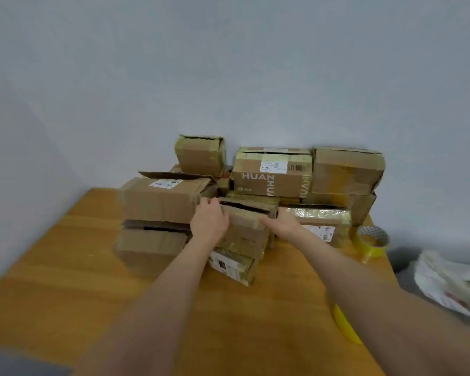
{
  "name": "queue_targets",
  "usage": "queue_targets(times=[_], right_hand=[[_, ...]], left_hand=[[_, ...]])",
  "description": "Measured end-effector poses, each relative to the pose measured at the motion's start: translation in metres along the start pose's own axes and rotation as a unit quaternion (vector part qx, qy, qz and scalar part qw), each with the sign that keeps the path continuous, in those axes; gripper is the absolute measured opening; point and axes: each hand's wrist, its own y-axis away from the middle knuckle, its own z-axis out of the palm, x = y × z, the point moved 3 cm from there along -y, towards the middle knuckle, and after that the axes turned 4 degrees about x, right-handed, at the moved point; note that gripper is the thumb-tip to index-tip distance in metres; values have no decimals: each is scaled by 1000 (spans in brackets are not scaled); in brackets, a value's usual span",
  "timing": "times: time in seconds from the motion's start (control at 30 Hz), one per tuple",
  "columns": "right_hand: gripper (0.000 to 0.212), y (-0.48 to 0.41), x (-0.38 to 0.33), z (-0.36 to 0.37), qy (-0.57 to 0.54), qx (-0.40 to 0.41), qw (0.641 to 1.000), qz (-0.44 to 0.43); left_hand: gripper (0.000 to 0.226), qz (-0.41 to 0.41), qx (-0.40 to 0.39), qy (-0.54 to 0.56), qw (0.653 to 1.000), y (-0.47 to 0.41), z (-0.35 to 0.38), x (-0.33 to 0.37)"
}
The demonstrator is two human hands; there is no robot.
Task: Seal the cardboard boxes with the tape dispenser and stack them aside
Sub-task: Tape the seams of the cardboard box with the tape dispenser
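Wooden table [65, 267] by grey wall: small cardboard box [246, 229], mid-pile at far edge, is gripped both sides, L hand [209, 221] fingers curled over top, R hand [285, 222] thumb across front; tape roll [372, 240] at right edge.
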Motion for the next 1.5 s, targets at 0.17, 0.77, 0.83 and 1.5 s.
queue_targets(times=[0.17, 0.77, 0.83, 1.5], right_hand=[[55, -7, 4, 17, -107, -24, 992, 59], [81, 23, 35, -39, -199, 123, 963, 131], [69, 34, 46, -49, -135, 138, 974, 122], [50, 104, 147, -8, 195, 78, 974, 85]], left_hand=[[48, -7, -12, -25, 1000, 0, 6, 5], [53, -42, 61, 133, 988, 19, -16, 54], [42, -30, 42, 134, 990, 31, -11, 62], [68, 11, -167, 106, 980, 144, 115, 26]])
